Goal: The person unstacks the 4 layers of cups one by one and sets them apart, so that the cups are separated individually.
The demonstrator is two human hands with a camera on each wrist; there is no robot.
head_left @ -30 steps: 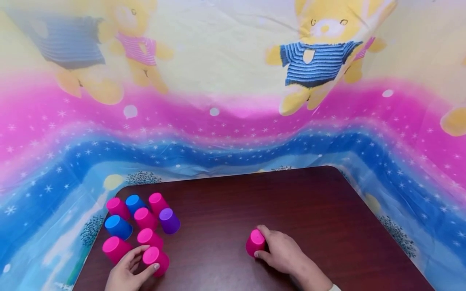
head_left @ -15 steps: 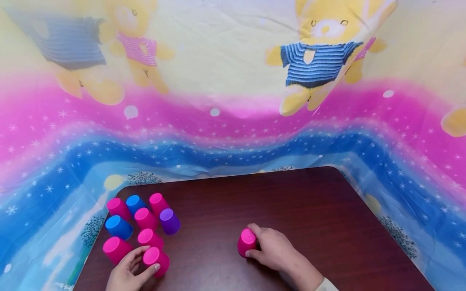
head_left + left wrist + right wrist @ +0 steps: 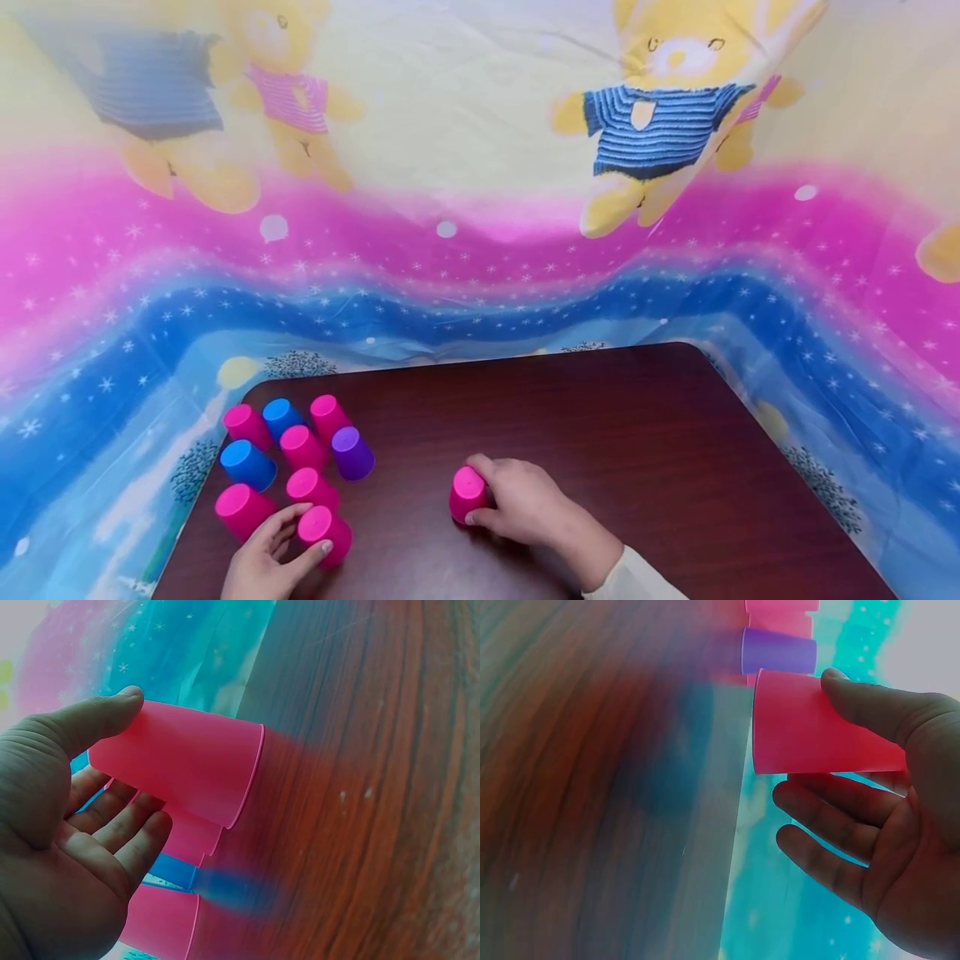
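My left hand [image 3: 267, 557] grips a pink cup [image 3: 327, 537] at the front of the cup group, thumb on one side and fingers on the other. That cup stands upside down, its rim at the tabletop in the left wrist view. Near the middle of the table, my right hand [image 3: 525, 504] pinches a second upside-down pink cup [image 3: 468, 496] between thumb and fingers. In the right wrist view this pink cup [image 3: 810, 727] has its rim close to the wood, while two lower fingers stay extended away from it.
Behind the left hand stand several more upturned cups: pink ones [image 3: 303, 448], two blue ones [image 3: 248, 465] and a purple one [image 3: 353, 454]. They sit near the left edge of the dark wooden table [image 3: 637, 442]. A printed cloth [image 3: 450, 275] hangs around it.
My right hand has moved left across the table with its pink cup, toward the cup group. The left hand keeps its grip in the same place.
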